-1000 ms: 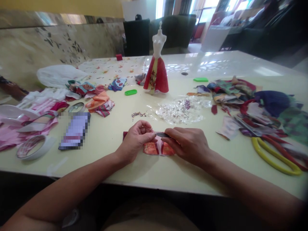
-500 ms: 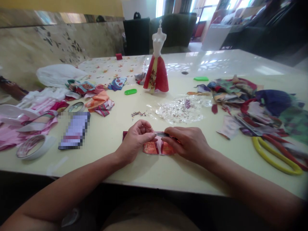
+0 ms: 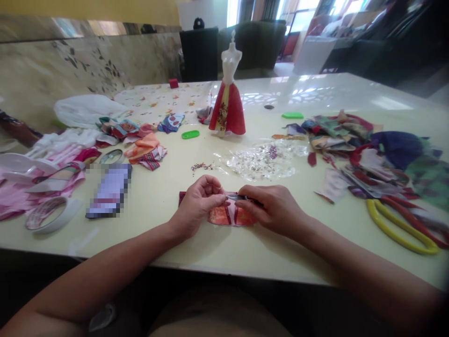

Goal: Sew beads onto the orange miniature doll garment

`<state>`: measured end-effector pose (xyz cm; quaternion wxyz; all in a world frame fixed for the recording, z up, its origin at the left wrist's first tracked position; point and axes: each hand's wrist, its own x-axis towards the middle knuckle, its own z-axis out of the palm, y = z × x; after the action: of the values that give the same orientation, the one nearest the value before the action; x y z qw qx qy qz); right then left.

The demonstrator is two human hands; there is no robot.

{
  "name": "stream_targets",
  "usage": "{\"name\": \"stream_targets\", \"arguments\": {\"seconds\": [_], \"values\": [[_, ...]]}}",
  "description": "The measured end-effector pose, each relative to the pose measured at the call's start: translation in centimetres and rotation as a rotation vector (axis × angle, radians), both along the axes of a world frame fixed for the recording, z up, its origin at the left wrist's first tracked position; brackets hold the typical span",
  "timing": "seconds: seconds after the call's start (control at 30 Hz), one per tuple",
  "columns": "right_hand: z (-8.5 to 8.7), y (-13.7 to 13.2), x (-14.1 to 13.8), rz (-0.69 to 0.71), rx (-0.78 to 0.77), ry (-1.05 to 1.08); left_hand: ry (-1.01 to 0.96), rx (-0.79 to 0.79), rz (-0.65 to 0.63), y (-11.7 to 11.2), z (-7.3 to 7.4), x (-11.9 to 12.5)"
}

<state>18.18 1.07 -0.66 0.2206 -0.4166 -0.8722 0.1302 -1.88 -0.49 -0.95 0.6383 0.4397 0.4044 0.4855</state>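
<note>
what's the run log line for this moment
right hand: holds dark tool | left hand: at tool tip, grip unclear | fabric piece: beneath hands | dress form: upright beyond

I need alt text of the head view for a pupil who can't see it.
A person's right hand grips a slim tool, its tip by the left hand, above an orange patterned fabric piece on a pale table. Beyond are tiny shiny pieces and a small dress form in a red-and-yellow skirt, with fabric scraps on both sides.

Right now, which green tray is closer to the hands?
The green tray left of the mannequin, beyond the left hand; the other green tray lies farther back, right of the mannequin.
</note>
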Motion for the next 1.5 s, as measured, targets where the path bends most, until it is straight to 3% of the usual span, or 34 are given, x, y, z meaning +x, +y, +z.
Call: {"name": "stream_targets", "arguments": {"seconds": [0.33, 0.7, 1.03, 1.33, 1.5], "values": [[-0.22, -0.40, -0.27, -0.041, 0.007, 0.017, -0.019, -0.009, -0.027, 0.04, 0.09, -0.09], [-0.04, -0.48, -0.61, -0.060, -0.181, 0.138, -0.033, 0.008, -0.023, 0.03, 0.05, -0.03], [-0.05, -0.29, -0.68, -0.061, -0.229, 0.180, -0.085, -0.038, -0.048, -0.20, -0.12, 0.05], [-0.13, -0.31, -0.38, -0.076, -0.132, 0.123, -0.157, -0.043, -0.064, 0.06, -0.40, -0.15], [-0.19, -0.37, -0.29, -0.072, -0.062, 0.083, -0.059, 0.000, -0.048, 0.20, -0.48, -0.11]]}}
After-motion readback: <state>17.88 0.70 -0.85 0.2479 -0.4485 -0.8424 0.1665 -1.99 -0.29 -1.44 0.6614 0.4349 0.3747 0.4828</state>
